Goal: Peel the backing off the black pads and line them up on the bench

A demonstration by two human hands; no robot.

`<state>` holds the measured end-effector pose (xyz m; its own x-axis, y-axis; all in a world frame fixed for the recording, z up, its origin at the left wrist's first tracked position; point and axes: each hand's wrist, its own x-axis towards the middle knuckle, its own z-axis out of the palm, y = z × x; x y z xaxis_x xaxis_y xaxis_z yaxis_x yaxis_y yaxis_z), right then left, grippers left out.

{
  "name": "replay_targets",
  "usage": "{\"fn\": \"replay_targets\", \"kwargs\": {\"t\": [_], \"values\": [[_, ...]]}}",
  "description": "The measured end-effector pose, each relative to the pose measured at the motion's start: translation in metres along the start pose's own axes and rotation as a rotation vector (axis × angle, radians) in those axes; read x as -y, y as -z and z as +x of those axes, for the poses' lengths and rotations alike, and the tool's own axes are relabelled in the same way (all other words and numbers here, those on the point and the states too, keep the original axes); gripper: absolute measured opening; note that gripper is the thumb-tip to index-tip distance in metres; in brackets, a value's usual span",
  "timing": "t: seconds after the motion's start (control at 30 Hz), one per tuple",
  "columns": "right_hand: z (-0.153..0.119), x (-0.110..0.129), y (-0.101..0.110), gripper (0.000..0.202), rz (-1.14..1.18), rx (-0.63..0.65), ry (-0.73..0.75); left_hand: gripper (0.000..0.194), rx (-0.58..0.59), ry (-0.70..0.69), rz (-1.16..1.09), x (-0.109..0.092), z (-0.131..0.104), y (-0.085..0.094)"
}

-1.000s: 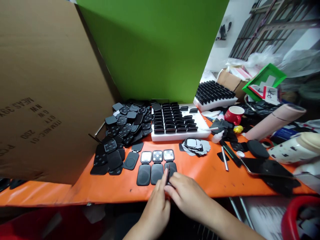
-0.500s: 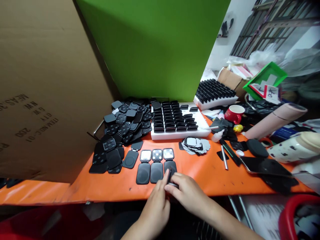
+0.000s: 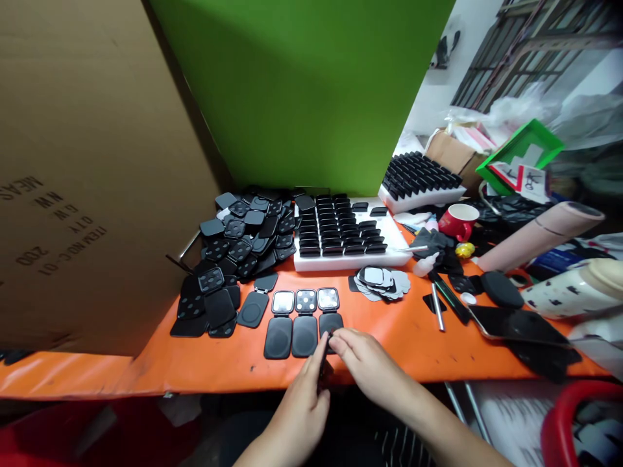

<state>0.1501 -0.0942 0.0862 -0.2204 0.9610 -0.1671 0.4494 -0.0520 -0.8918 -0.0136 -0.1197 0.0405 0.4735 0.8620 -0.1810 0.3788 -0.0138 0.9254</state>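
Observation:
My left hand (image 3: 304, 395) is closed on a thin black charger pad (image 3: 323, 366), seen almost edge-on near the table's front edge. My right hand (image 3: 363, 357) pinches the upper end of that same pad with its fingertips; part of the pad is hidden by the fingers. Just beyond the hands lie three unfolded black charger pads (image 3: 304, 336) in a row, each with a smaller square panel hinged at its top. The rightmost is partly covered by my fingers. Left of the row lies another unfolded pad (image 3: 253, 310), at a slant.
A heap of black pads (image 3: 238, 250) lies to the left beside a large cardboard box (image 3: 97, 162). Behind stands a white foam tray (image 3: 350, 261) of upright black pieces. Grey-white stickers (image 3: 382, 283), a phone (image 3: 516, 324), a red mug (image 3: 458, 222) and bottles sit rightward.
My right hand's fingers have shifted up to the top end of the held pad. The pad now stands more upright and edge-on in my left hand.

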Motion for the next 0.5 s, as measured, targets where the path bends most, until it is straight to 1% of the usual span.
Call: {"fn": "replay_targets", "kwargs": {"t": [0.07,0.17,0.27,0.37,0.43,0.5], "values": [[-0.004,0.005,0.004,0.029,-0.157,0.013,0.025,0.078,0.008,-0.036,0.175,-0.001,-0.003,0.005],[-0.01,0.007,0.004,0.027,-0.233,0.086,0.012,0.079,0.057,-0.059,0.354,0.0,-0.008,0.009],[-0.011,0.001,-0.001,0.025,-0.194,0.109,-0.021,0.077,0.106,-0.074,0.475,0.002,-0.014,0.007],[-0.011,-0.009,-0.007,0.027,-0.13,0.073,-0.058,0.073,0.119,-0.08,0.546,0.002,-0.018,0.004],[-0.01,-0.014,-0.011,0.028,-0.083,0.043,-0.056,0.07,0.105,-0.074,0.551,0.0,-0.018,0.002],[-0.011,-0.018,-0.013,0.03,-0.01,0.019,-0.047,0.065,0.084,-0.066,0.51,-0.003,-0.017,0.002]]}}
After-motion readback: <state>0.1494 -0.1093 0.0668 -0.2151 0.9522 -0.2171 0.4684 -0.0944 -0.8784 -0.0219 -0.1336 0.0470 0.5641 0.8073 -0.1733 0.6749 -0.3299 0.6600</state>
